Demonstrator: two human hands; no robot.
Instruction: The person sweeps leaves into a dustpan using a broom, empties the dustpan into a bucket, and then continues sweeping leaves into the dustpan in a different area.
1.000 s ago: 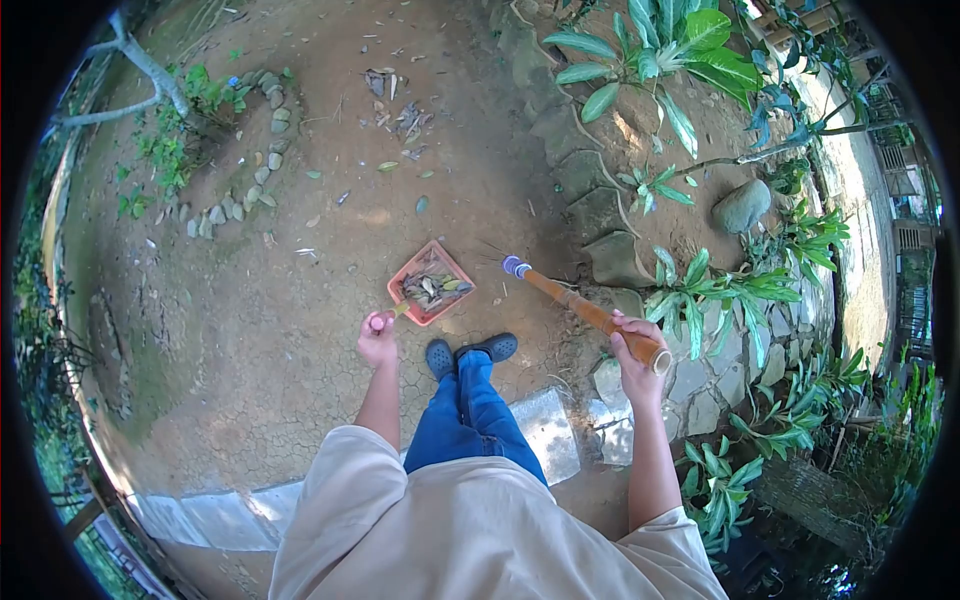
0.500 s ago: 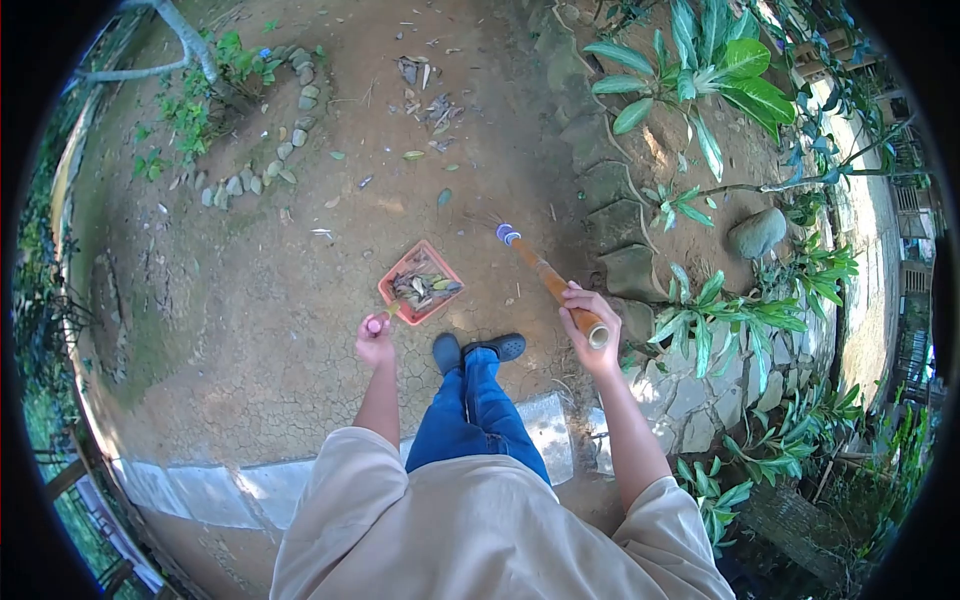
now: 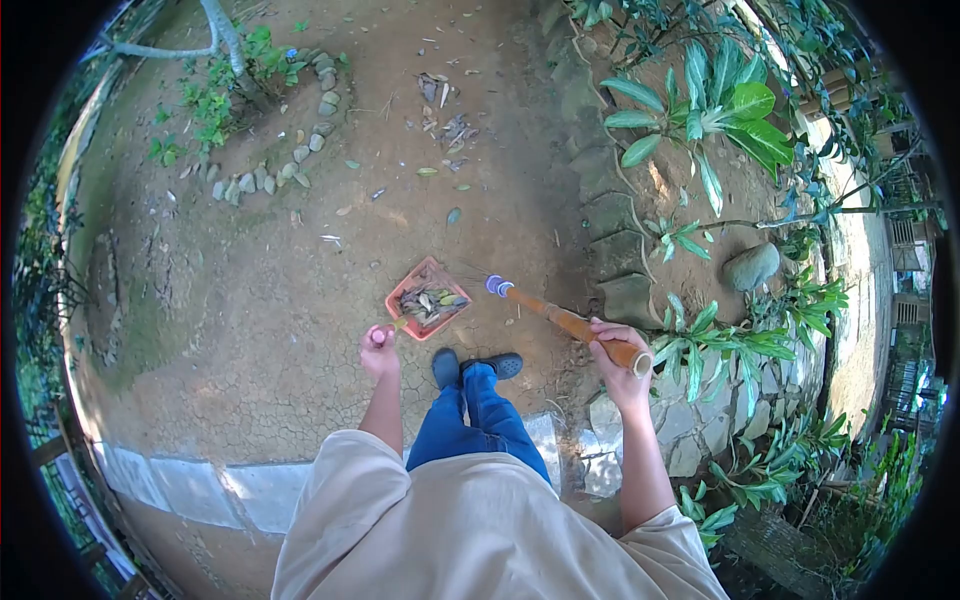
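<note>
My left hand [image 3: 379,354] is wrapped round the handle of an orange-red dustpan [image 3: 430,271], which lies tilted just beyond my feet. Dry and green leaves [image 3: 432,303] are heaped inside the pan. In my right hand [image 3: 620,372] is a stick broom [image 3: 556,316] with a thick bamboo handle and a purple binding near its bristles. The thin bristles point left and reach the upper right rim of the dustpan in this view. The handle's hollow butt end sticks out past my right hand.
Loose leaves [image 3: 455,130] are scattered on the bare soil ahead. A curved row of stones [image 3: 301,153] rings a small tree at the left. Along the right runs a tile-edged bed [image 3: 612,250] with leafy plants [image 3: 705,115] and a large rock [image 3: 751,267].
The broom's handle end has swung right and down with my right hand, while its bristles have moved left to the dustpan. The dustpan has shifted slightly in view.
</note>
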